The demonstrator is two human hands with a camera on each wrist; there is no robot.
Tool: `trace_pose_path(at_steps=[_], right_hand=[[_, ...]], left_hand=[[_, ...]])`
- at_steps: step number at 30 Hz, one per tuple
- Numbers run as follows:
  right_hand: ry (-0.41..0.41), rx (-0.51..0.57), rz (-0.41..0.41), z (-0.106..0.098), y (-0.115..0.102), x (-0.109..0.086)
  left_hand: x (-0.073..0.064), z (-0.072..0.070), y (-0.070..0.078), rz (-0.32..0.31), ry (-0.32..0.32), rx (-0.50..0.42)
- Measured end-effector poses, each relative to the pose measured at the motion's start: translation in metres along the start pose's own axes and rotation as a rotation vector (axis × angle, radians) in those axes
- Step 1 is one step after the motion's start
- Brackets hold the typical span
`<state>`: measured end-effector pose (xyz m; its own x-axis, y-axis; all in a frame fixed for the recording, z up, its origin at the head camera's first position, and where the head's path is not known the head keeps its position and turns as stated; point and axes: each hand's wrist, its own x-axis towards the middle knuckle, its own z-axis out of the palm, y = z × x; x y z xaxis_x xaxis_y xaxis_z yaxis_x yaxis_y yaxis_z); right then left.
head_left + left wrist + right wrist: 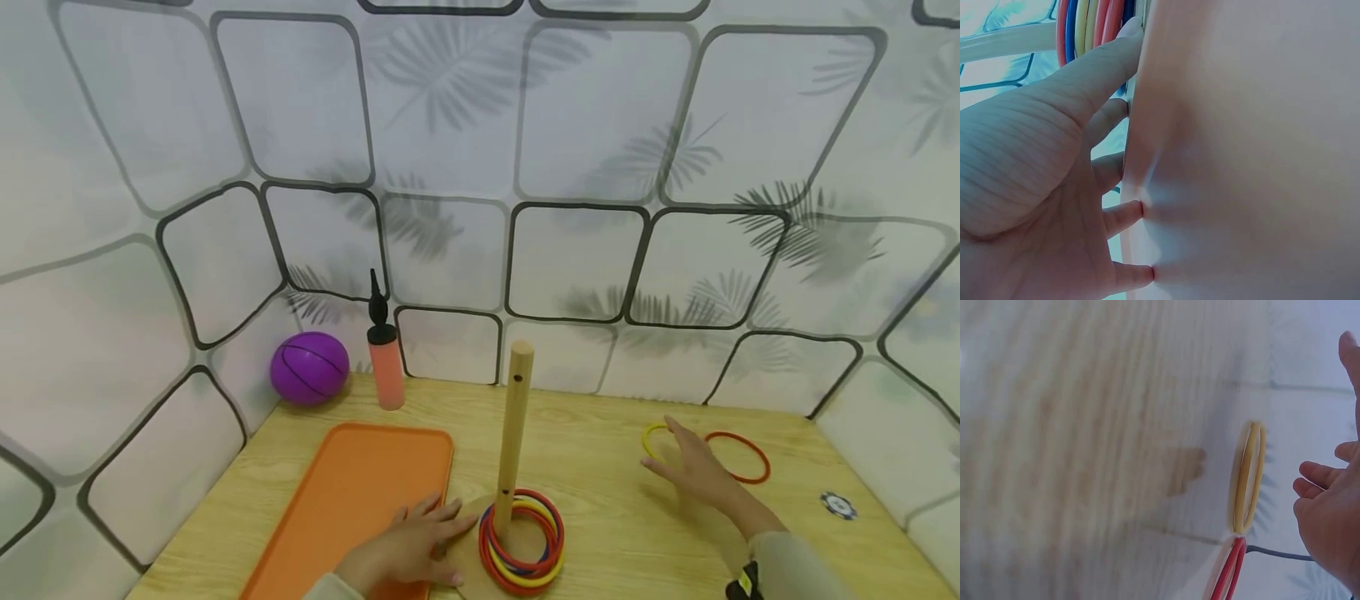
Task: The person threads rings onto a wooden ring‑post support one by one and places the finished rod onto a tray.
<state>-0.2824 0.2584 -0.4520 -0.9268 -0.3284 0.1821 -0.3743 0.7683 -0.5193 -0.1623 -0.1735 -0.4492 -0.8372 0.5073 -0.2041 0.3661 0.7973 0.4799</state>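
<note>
My right hand (pixel 697 468) hovers with thumb and fingers spread over a yellow ring (pixel 1244 481), holding nothing. In the right wrist view the hand is apart from the ring. A red ring (pixel 765 457) lies flat just to the right, partly behind the hand in the head view. Several coloured rings (pixel 558 554) are stacked around the foot of an upright wooden peg (pixel 514 425) on a round base (pixel 467 557). My left hand (pixel 408 546) has its fingers spread, with fingertips resting on the orange tray (pixel 375 479) and near the base.
At the back left sit a purple ball (pixel 310 367) and a pink hand pump (pixel 387 367) with a black top. A poker chip (pixel 838 505) lies at the far right of the wooden table (pixel 600 500). Patterned wall covering (pixel 577 258) rises behind the table's edge.
</note>
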Motion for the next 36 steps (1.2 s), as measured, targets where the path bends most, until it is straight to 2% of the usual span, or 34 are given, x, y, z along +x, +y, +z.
trace_pose_path(at_steps=[7, 14, 27, 36], right_hand=[[-0.032, -0.042, 0.044, -0.007, 0.019, 0.018], [-0.048, -0.086, 0.032, -0.007, 0.036, 0.028], [-0.094, -0.125, 0.022, 0.002, 0.054, 0.028], [-0.054, -0.130, -0.004, 0.011, 0.059, 0.023]], left_hand=[[-0.002, -0.002, 0.004, -0.002, 0.007, -0.026], [-0.001, -0.004, 0.003, -0.010, 0.008, -0.021], [-0.003, -0.006, 0.005, -0.028, 0.007, -0.010], [-0.004, -0.003, 0.006, -0.037, 0.010, 0.028]])
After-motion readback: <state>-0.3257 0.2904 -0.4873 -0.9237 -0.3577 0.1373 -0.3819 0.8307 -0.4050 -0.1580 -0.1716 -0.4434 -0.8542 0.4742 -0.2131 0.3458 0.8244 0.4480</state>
